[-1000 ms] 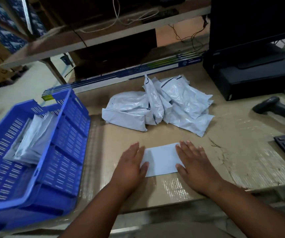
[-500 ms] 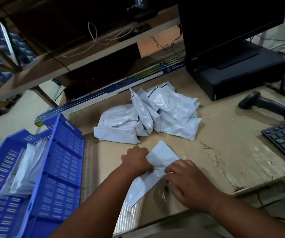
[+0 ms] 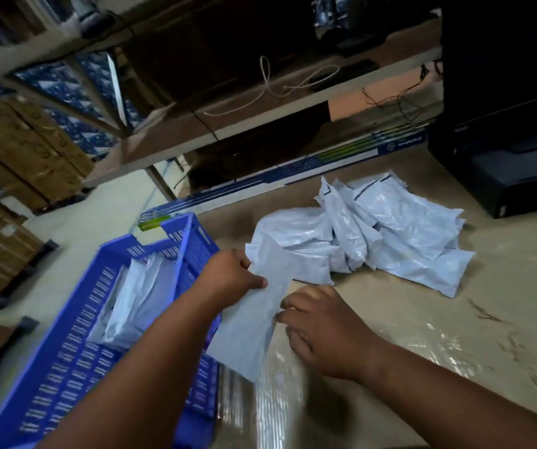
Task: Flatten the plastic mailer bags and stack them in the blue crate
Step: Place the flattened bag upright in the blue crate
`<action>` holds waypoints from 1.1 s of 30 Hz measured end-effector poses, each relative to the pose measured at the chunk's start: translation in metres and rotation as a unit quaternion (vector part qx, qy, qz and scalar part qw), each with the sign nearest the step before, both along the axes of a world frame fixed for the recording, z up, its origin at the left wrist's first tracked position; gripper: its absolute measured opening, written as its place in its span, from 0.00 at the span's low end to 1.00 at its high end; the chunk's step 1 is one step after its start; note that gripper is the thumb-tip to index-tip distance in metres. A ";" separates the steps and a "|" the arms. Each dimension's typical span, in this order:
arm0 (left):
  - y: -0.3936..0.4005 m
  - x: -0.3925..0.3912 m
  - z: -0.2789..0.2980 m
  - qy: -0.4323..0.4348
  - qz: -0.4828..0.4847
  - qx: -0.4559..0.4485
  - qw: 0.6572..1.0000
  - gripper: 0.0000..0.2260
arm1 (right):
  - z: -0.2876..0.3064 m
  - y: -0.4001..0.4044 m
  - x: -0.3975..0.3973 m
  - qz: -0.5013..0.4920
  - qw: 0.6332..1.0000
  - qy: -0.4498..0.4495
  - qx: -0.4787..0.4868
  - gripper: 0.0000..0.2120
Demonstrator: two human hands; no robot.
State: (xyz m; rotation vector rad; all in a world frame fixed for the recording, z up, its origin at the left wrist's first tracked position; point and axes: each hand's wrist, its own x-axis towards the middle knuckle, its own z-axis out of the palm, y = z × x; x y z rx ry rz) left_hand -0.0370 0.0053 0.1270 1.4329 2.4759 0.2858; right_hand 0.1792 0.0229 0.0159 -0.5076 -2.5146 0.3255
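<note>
Head view shows the left hand (image 3: 233, 275) at mid-frame pinching the upper part of a flattened mailer bag (image 3: 254, 315), thumb on its face and fingers curled behind. The bag hangs tilted, lifted off the table (image 3: 455, 319), its lower corner over the near wall of the blue crate (image 3: 76, 335) at lower left. The right hand (image 3: 322, 328) sits just beside the bag's right edge with fingers curled; they seem to touch that edge, though I cannot tell whether they pinch it. Inside the crate lie a few mailers already stacked (image 3: 137, 296). A heap of unflattened mailers (image 3: 374, 234) waits on the table at centre right. Judging by this, the step in hand is carrying the flat bag to the crate. Next it should swing left and be laid level on the stack.
</note>
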 end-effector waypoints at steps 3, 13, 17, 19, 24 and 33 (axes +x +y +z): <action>-0.013 -0.039 0.027 -0.017 0.041 0.033 0.998 0.13 | 0.024 -0.001 -0.048 0.021 1.000 -0.003 0.005 0.15; -0.043 -0.179 0.098 0.026 0.127 0.117 0.985 0.11 | 0.082 -0.005 -0.182 0.037 0.999 -0.004 -0.002 0.18; -0.047 -0.227 0.090 0.040 0.135 0.089 0.986 0.13 | 0.091 -0.007 -0.233 0.033 0.998 -0.052 -0.015 0.21; -0.046 -0.242 0.075 0.056 0.129 0.058 0.988 0.12 | 0.088 -0.007 -0.253 0.036 0.996 -0.073 -0.044 0.23; -0.039 -0.270 0.020 0.011 0.110 0.000 0.994 0.08 | 0.062 -0.004 -0.284 0.041 0.990 -0.076 -0.114 0.27; -0.023 -0.286 -0.042 0.114 0.067 -0.044 0.990 0.06 | 0.043 -0.004 -0.290 0.051 0.985 -0.037 -0.159 0.20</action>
